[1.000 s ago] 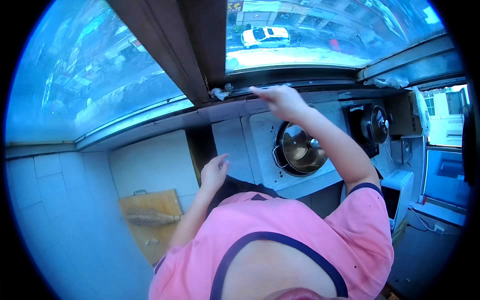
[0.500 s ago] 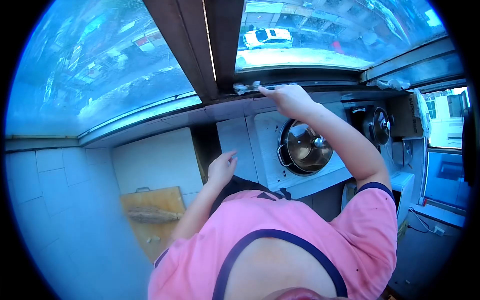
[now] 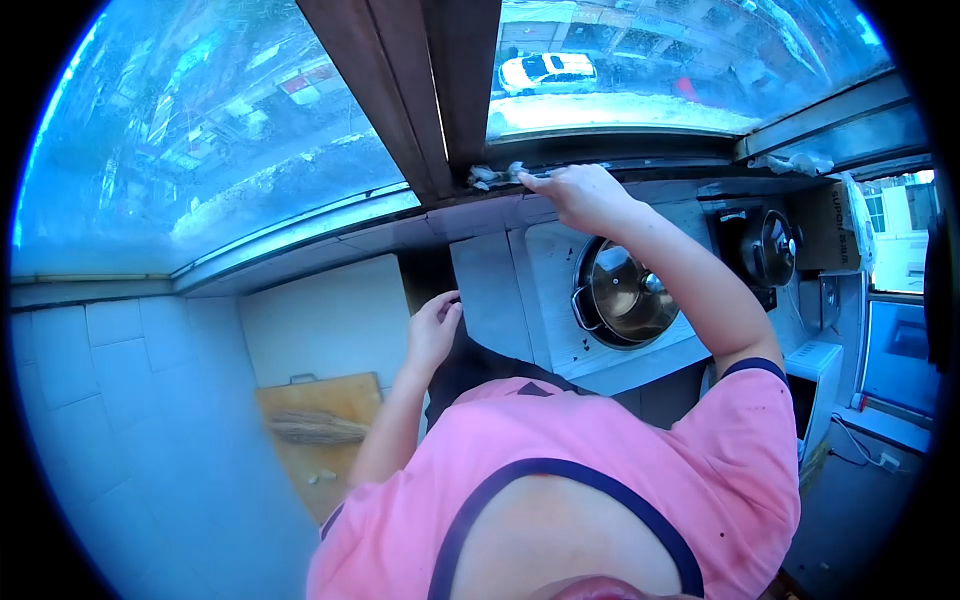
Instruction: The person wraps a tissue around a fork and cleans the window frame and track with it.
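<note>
My right hand (image 3: 590,198) reaches up to the window's dark sill track (image 3: 640,165). Its fingers are closed, with the index finger pressed against a crumpled whitish cloth (image 3: 492,177) lying along the track. The inner side of this hand is hidden. My left hand (image 3: 434,328) hangs in front of my body, beside the worktop's edge. Its fingers are loosely curled in towards the thumb, and nothing shows between them. Below my right forearm stands a wide pot with a glass lid (image 3: 630,290).
A second lidded pot (image 3: 768,248) stands at the right beside a cardboard box (image 3: 825,225). Crumpled plastic (image 3: 795,163) lies on the sill. Large window panes (image 3: 240,130) rise ahead. At the lower left, a straw brush (image 3: 315,427) lies on a wooden board (image 3: 350,393).
My left hand has drawn in, its fingers more curled than before. My right hand stays at the cloth. The whole view has shifted slightly, with the surroundings sliding to the right.
</note>
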Tool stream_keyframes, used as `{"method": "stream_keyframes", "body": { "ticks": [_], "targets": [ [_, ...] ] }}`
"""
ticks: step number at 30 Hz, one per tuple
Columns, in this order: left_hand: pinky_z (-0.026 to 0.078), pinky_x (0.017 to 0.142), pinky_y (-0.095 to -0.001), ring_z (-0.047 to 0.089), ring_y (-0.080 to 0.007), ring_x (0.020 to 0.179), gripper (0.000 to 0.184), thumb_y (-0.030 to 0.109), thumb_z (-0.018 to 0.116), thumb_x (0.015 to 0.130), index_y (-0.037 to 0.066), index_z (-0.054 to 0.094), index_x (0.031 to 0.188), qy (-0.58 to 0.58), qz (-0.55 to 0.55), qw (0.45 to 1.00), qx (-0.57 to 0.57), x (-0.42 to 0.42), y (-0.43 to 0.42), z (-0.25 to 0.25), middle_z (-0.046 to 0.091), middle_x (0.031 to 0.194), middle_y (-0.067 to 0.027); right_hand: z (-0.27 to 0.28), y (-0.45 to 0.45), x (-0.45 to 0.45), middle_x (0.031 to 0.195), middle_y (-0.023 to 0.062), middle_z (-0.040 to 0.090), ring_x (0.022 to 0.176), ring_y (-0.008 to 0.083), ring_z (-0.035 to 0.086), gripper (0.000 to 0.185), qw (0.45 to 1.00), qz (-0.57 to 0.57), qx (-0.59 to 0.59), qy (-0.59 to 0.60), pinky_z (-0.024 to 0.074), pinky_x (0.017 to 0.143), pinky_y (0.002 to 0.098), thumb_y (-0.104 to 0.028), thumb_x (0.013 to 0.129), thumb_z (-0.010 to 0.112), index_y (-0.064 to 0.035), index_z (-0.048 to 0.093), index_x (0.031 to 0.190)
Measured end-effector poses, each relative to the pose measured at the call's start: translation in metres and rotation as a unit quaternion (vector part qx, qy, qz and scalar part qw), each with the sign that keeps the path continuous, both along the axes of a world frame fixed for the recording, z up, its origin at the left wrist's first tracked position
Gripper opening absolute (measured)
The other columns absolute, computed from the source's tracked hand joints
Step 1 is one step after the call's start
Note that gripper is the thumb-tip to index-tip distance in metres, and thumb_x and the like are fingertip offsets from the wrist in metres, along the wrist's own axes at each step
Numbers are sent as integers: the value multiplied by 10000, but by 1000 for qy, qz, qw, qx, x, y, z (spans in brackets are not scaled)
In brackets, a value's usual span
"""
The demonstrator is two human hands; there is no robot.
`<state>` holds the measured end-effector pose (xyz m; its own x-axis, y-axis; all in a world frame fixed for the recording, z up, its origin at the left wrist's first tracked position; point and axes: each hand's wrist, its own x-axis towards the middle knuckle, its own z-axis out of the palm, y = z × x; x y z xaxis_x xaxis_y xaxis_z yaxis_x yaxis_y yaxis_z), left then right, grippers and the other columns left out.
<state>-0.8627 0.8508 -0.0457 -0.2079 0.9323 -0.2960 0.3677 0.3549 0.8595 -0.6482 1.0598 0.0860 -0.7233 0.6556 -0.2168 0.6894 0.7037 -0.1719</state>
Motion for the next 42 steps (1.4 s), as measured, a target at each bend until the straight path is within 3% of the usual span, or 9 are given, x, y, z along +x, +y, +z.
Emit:
{"method": "stream_keyframes", "body": {
  "ticks": [12,15,19,22,28,31,34,39,42],
  "targets": [
    [500,694,-278,629,-142,715,279,157,625,867,24,654,1111,-74,-10,997,7,7,8,-19,675,798,-95,13,-18,8,876,150,644,850,317,647,506,999,-47,5,-20,505,726,419,-63,815,518,-114,512,1318],
    [501,701,-279,640,-149,732,286,174,624,869,31,654,1115,-76,-8,997,2,8,1,-28,681,814,-100,7,-18,6,895,156,648,870,327,642,496,996,-65,29,48,503,742,419,-52,813,509,-124,532,1303],
    [502,711,-282,650,-164,747,291,194,620,873,41,656,1118,-67,-7,998,-9,9,-10,-33,685,827,-102,-14,-10,-13,911,189,660,895,345,634,455,994,-72,-46,70,503,785,433,-29,784,495,-112,606,1217],
    [504,711,-286,651,-162,749,287,188,620,871,39,657,1114,-70,-11,997,-14,11,-13,-34,685,827,-102,-26,-5,-33,880,206,660,856,366,642,475,989,-85,-85,90,512,739,461,-36,771,496,-111,599,1229],
    [508,717,-271,632,-133,748,277,135,606,881,13,645,1126,-64,-8,998,-8,3,-11,-33,674,823,-79,-20,-13,1,864,192,662,831,360,643,451,969,-137,-4,207,514,725,449,-51,806,501,-138,594,1238],
    [511,722,-253,613,-105,745,271,94,593,892,-9,634,1140,-61,-13,998,-10,-1,-13,-40,663,816,-53,-6,-18,7,906,167,659,856,331,643,513,990,-96,30,100,508,727,439,-65,809,506,-173,540,1310],
    [512,722,-255,615,-108,748,268,98,596,891,-10,636,1134,-55,-19,998,-7,2,-14,-37,662,811,-57,-15,-19,-11,889,170,656,842,334,644,538,996,-67,18,62,509,727,443,-62,792,514,-139,520,1324],
    [507,710,-262,617,-111,747,271,112,605,886,-8,638,1128,-42,-38,998,-18,9,-10,-32,664,804,-62,-31,-21,-37,887,184,664,866,339,652,544,990,-105,-8,97,518,740,438,-54,775,502,-81,510,1319],
    [505,720,-300,653,-186,751,281,184,611,873,38,656,1108,-18,-63,997,-41,15,-3,-31,684,835,-115,-23,-21,-23,894,190,668,867,338,656,532,992,-95,10,80,522,744,436,-56,780,504,-81,512,1312]
  ]
}}
